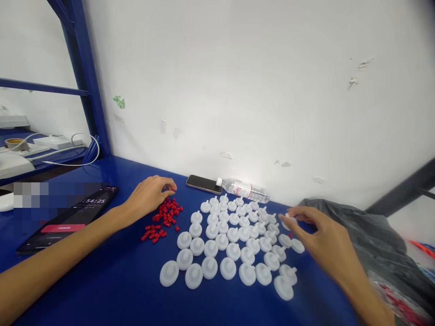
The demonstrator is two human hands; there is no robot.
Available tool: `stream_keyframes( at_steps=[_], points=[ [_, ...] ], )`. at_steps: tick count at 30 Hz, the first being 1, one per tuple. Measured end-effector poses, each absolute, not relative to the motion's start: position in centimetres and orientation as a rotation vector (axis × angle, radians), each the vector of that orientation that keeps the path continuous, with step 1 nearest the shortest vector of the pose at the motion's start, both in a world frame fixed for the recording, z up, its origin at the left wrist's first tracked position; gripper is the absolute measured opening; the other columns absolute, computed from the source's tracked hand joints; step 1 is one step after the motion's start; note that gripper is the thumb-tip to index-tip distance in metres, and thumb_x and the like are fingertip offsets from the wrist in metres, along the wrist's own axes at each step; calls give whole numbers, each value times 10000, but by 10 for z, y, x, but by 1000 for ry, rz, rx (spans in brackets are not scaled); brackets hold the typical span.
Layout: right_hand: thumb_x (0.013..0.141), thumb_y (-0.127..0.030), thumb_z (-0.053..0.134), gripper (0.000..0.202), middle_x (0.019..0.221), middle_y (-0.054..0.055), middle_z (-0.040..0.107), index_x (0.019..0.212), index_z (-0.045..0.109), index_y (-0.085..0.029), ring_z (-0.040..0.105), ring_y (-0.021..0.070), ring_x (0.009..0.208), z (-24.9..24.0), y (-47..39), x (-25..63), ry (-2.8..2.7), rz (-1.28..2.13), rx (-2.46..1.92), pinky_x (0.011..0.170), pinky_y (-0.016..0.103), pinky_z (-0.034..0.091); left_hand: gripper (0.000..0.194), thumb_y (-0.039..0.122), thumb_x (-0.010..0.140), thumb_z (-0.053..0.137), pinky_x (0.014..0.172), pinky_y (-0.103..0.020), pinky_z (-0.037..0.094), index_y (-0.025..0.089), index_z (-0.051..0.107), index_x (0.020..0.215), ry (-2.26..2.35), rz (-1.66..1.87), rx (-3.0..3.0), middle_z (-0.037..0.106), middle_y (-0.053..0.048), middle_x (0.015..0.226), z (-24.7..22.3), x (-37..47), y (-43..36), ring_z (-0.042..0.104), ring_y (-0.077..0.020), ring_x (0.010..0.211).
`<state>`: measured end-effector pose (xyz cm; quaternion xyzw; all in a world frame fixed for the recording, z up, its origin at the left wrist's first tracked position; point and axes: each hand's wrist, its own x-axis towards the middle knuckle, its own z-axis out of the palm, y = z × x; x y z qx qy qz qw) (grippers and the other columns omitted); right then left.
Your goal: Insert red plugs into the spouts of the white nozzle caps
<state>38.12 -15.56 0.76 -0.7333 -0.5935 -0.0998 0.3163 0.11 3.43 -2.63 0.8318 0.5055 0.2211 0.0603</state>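
Note:
Several white round discs with short stems (233, 251) lie in loose rows on the blue table. To their left is a scattered pile of small red pieces (167, 212). My left hand (152, 192) is at the back edge of that pile, its thumb and fingertips closed around a small red piece, mostly hidden. At the right end of the rows, my right hand (314, 228) pinches a white disc (290, 222) between thumb and forefinger. A small red piece (290, 235) shows just below this disc.
A dark phone (204, 184) and a clear bottle (245, 189) lie by the wall. A large phone (71, 217) lies at left, near a blue frame (91, 77). Dark plastic sheeting (370, 240) and a bag of red pieces (399, 301) are at right.

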Motion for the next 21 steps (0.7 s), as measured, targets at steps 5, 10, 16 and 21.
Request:
stream_keyframes(
  at_steps=[5, 10, 16, 21],
  points=[
    [869, -595, 571, 361, 608, -11, 587, 860, 693, -254, 541, 183, 564, 20, -167, 400, -1719, -10, -2140, 569, 308, 404, 322, 413, 872, 529, 871, -402, 506, 255, 786, 985, 1461, 698, 2529, 782, -66, 1088, -31, -1, 41, 686, -321, 1041],
    [871, -492, 593, 278, 642, -6, 651, 811, 684, -236, 579, 175, 603, 23, -177, 410, -1845, 424, -2167, 550, 276, 393, 337, 440, 839, 538, 883, -446, 524, 272, 811, 941, 1433, 721, 2455, 798, -64, 1062, -34, -1, 48, 709, -360, 1019],
    [825, -459, 658, 226, 708, 10, 738, 853, 682, -236, 671, 197, 673, 8, -176, 415, -1768, 785, -2160, 588, 268, 465, 298, 441, 826, 566, 880, -404, 539, 288, 810, 902, 1413, 683, 2441, 808, -46, 1029, -37, -2, 51, 723, -327, 1006],
    [885, -650, 530, 418, 643, 3, 710, 834, 660, -256, 678, 211, 630, 11, -173, 425, -1663, 526, -2283, 621, 309, 488, 272, 406, 825, 573, 814, -359, 539, 284, 809, 880, 1393, 620, 2448, 811, -32, 962, -38, -3, 49, 738, -293, 932]
  ],
)
